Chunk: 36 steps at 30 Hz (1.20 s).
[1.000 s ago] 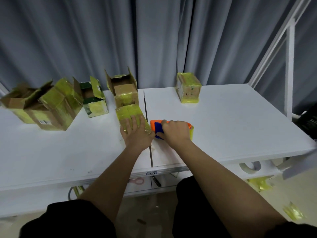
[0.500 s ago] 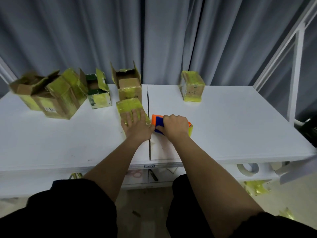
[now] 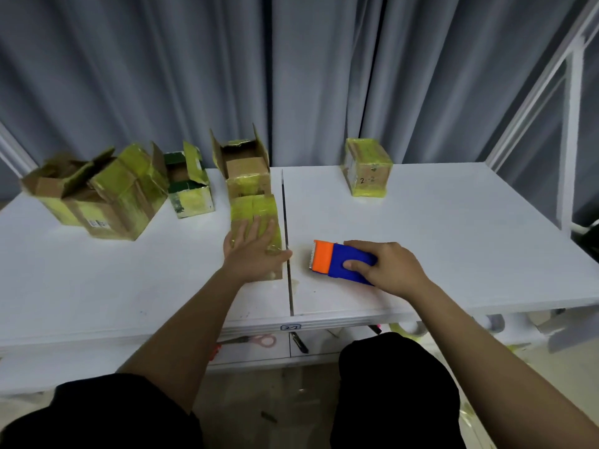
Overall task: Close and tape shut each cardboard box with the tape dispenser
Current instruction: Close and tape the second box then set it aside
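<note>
Orange-nosed tape dispenser [image 3: 337,263], gripped in the right hand [image 3: 387,267], is pointing left toward the box [image 3: 254,207] the flat-fingered left hand [image 3: 254,251] is pressing.

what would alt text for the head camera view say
A person's left hand presses flat on a closed, yellow-taped cardboard box while the right hand grips a blue and orange tape dispenser just right of it on a white table. Open boxes stand at the back left, and one sealed box at the back right.
</note>
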Tool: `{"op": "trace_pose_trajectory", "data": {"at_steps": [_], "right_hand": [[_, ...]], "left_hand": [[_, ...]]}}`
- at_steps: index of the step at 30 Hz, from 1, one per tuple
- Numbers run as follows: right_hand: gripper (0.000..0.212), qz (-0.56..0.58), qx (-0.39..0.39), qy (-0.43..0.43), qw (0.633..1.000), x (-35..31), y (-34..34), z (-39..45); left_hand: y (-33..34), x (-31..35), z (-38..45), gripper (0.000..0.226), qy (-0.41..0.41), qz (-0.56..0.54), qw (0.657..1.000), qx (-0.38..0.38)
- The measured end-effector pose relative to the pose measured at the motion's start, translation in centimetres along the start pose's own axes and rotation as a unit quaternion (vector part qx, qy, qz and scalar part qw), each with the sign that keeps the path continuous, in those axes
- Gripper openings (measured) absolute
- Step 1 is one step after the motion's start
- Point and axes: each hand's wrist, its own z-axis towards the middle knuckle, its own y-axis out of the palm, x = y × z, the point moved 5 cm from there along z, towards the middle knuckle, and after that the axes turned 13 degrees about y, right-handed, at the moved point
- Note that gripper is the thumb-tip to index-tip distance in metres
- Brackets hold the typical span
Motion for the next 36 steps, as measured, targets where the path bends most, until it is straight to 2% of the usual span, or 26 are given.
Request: {"op": "trace_pose_trajectory", "data": {"at_steps": [3,5,10,15,18,19,21,23,24,29,32,36], "right_hand": [[0.042,0.041,-0.011,-0.003,0.999,0.3,-1.1,-0.8],[0.044,0.020,-0.004,-0.006,1.000,-0.2,-1.8,-1.2],[0.043,-0.207,0.056,-0.001,0.977,-4.1,-0.5,-1.5],[0.024,-0.278,0.052,-0.018,0.959,-10.5,3.3,-0.9],[0.029,-0.353,0.047,-0.043,0.934,-12.0,4.7,0.2],[0.029,-0.351,0.076,-0.053,0.932,-11.7,4.4,0.8],[0.020,-0.326,0.203,-0.072,0.920,-10.8,2.4,2.2],[0.035,-0.274,0.291,-0.046,0.916,-9.4,0.9,3.8],[0.041,-0.239,0.307,-0.050,0.920,-8.6,1.0,4.2],[0.040,-0.153,0.279,-0.039,0.947,-5.6,4.5,5.5],[0.042,-0.181,0.280,-0.018,0.943,-4.2,6.3,5.5],[0.064,-0.210,0.306,-0.029,0.928,-4.7,6.8,5.0]], "left_hand": [[0.0,-0.4,0.3,0.075,0.010,-0.007,1.000,0.000],[0.0,-0.5,0.2,0.067,0.020,-0.005,0.999,0.027],[0.2,0.1,0.0,0.064,0.023,0.023,0.996,0.078],[0.4,0.5,-0.1,0.063,0.003,0.037,0.996,0.085],[0.9,0.4,-0.7,0.061,0.020,0.037,0.995,0.086],[1.1,0.3,-0.9,0.063,0.030,0.038,0.995,0.092],[1.1,0.1,-0.8,0.071,0.034,0.053,0.993,0.100],[1.0,-0.2,-0.2,0.077,0.026,0.072,0.993,0.090],[1.0,-0.2,-0.1,0.075,0.023,0.074,0.993,0.084],[0.4,0.3,-0.4,0.069,0.060,0.090,0.979,0.175],[1.1,-0.4,0.3,0.051,0.017,0.044,0.996,0.075],[0.9,-0.7,0.5,0.051,0.015,0.005,0.999,0.042]]}}
